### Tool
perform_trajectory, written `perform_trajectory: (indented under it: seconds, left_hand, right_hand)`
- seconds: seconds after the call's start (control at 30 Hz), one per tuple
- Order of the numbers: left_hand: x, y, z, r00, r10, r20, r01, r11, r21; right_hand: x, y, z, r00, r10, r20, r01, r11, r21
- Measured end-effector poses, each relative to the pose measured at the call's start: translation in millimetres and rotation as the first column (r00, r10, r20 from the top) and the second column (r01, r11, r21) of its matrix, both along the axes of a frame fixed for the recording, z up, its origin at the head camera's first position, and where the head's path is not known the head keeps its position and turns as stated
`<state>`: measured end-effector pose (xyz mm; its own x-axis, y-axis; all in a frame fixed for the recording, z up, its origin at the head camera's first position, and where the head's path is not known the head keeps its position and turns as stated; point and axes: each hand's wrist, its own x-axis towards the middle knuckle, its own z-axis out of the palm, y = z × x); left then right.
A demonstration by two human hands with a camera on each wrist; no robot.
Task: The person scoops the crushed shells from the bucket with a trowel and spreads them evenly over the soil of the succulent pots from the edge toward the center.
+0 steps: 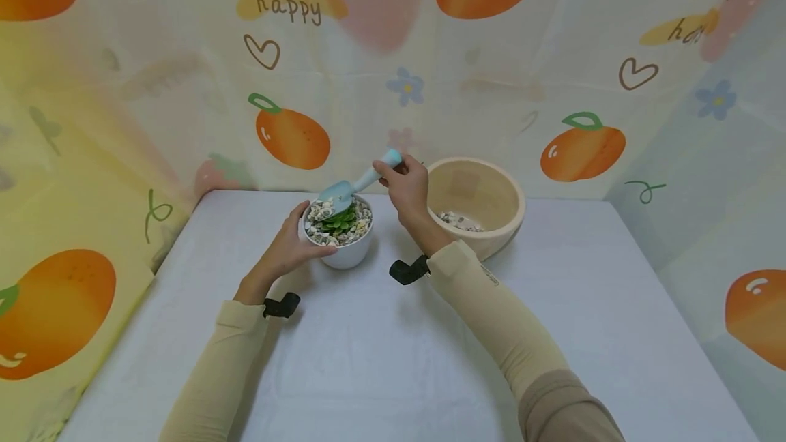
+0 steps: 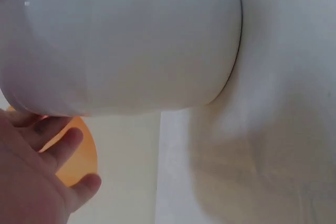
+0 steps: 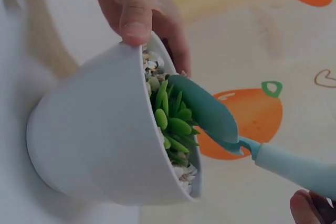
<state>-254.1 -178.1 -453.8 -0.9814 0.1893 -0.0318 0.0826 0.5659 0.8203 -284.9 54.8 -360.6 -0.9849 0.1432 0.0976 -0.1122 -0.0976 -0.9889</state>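
My left hand (image 1: pixel 287 248) holds a small white flowerpot (image 1: pixel 346 256) at its left side, with the thumb along the near rim and fingers around the far side. Inside it a green succulent (image 3: pixel 176 121) stands among pale pebbles (image 1: pixel 362 221). My right hand (image 1: pixel 408 193) pinches the handle of a light blue trowel (image 1: pixel 367 179) near its end. The blade slants down over the left part of the pot, with pebbles at its tip. In the right wrist view the trowel blade (image 3: pixel 207 111) overlaps the rim beside the leaves.
Right of the flowerpot stands a large beige pot (image 1: pixel 477 241) with some pebbles (image 1: pixel 457 222) at its bottom, close beside my right wrist. A white cloth covers the table (image 1: pixel 362 360). Fruit-printed curtains (image 1: pixel 344 87) hang behind and at both sides.
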Motion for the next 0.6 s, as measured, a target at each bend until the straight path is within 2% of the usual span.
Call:
perform_trajectory:
  seconds: [0.17, 0.33, 0.6]
  left_hand:
    - [-4.9, -2.5, -3.4, 0.999, -0.031, 0.018, 0.029, 0.997, 0.076]
    - [-1.7, 1.5, -5.5, 1.0, 0.002, 0.024, -0.005, 0.995, 0.097]
    - [7.6, 9.6, -5.3, 0.996, 0.066, -0.062, -0.062, 0.996, 0.063]
  right_hand:
    - [-2.6, 0.8, -5.1, 0.999, 0.023, -0.033, -0.025, 0.998, -0.06]
    - [-3.8, 1.2, -7.9, 0.999, 0.028, -0.022, -0.031, 0.987, -0.16]
    - [-4.8, 2.0, -8.7, 0.999, -0.003, -0.054, -0.006, 0.988, -0.157]
